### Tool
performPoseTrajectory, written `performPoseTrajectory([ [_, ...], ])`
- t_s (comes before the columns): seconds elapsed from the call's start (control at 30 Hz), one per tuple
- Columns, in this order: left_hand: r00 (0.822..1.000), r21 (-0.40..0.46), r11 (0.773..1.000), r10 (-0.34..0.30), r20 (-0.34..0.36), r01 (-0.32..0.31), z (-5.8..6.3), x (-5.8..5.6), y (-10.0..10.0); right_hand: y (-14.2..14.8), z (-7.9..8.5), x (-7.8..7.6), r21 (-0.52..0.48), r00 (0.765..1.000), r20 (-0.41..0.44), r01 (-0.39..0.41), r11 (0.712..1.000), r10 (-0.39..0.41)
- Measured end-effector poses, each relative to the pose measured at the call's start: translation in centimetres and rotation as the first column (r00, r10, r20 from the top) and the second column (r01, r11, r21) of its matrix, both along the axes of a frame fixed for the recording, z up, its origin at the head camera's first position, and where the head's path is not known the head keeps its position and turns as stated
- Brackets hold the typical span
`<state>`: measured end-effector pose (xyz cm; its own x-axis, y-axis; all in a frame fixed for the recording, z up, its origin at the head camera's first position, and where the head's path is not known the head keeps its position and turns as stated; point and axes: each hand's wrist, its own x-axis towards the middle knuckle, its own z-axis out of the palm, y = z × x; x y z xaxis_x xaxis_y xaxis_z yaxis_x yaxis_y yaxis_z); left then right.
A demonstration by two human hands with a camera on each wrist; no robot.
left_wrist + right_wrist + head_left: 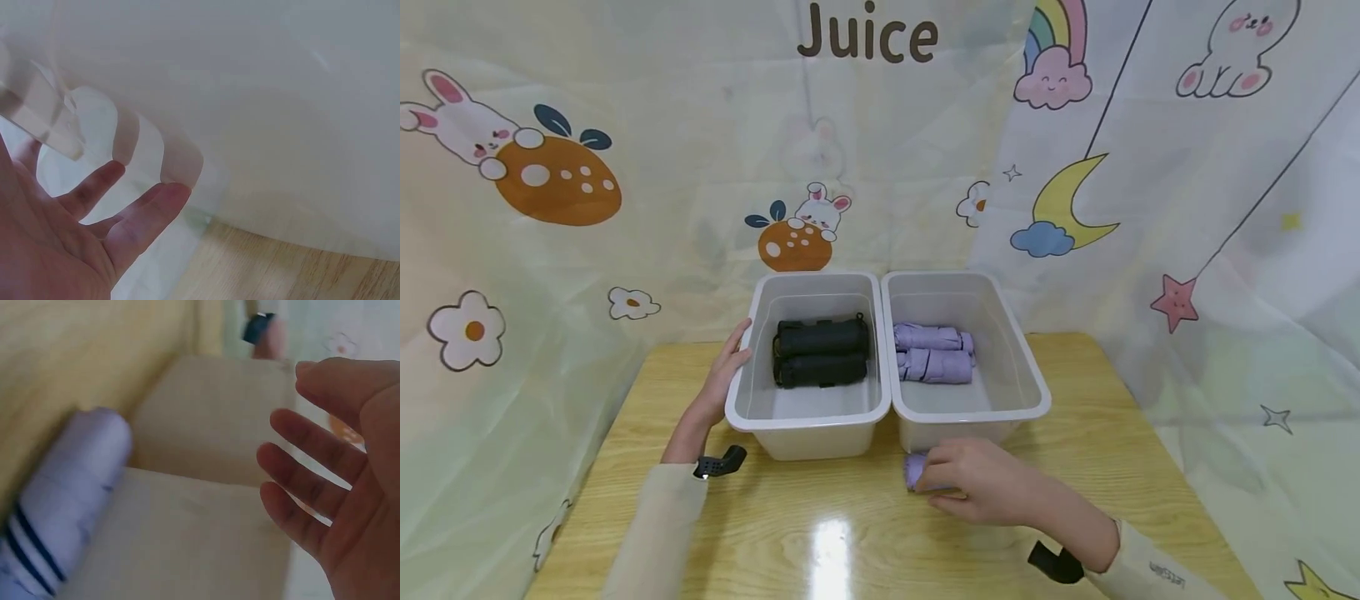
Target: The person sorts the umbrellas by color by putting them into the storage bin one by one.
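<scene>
My left hand (pixel 727 372) rests against the outer left side of the left white bin (pixel 820 423), its fingertips on the plastic wall in the left wrist view. Two folded black umbrellas (pixel 822 338) lie side by side in that bin. My right hand (pixel 981 479) is over a rolled lavender umbrella (pixel 75 487) that lies on the table before the right bin (pixel 970 416). In the right wrist view its fingers (pixel 306 481) are spread apart from the umbrella, with nothing held. Two more lavender umbrellas (pixel 934 366) lie in the right bin's left half.
The bins stand against each other at the back of a wooden table (pixel 760 525). A printed cloth (pixel 685 167) hangs close behind them and down both sides. Each wrist wears a black strap (pixel 722 462).
</scene>
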<state>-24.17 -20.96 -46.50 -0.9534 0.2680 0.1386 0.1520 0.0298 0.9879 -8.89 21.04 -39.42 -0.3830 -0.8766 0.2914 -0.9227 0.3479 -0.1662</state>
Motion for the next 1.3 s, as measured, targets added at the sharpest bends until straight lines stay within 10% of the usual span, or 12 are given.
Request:
performPoseTrajectory([
  [0.43,1.000,0.002,1.000,-0.005,0.008,0.005,-0.3,0.3,0.1,1.7,-8.4,-1.3,0.240,0.978,-0.139,0.184,0.953,-0.154],
  [0.83,1.000,-0.009,1.000,0.008,-0.002,-0.008,0.0,0.4,0.2,3.5,-13.2,-1.9,0.248,0.977,0.059,0.184,0.951,-0.204],
  [1.3,1.000,0.022,1.000,0.019,0.019,-0.020,0.1,0.3,0.3,3.0,-12.1,-2.5,0.154,0.948,0.239,0.178,0.972,-0.211],
])
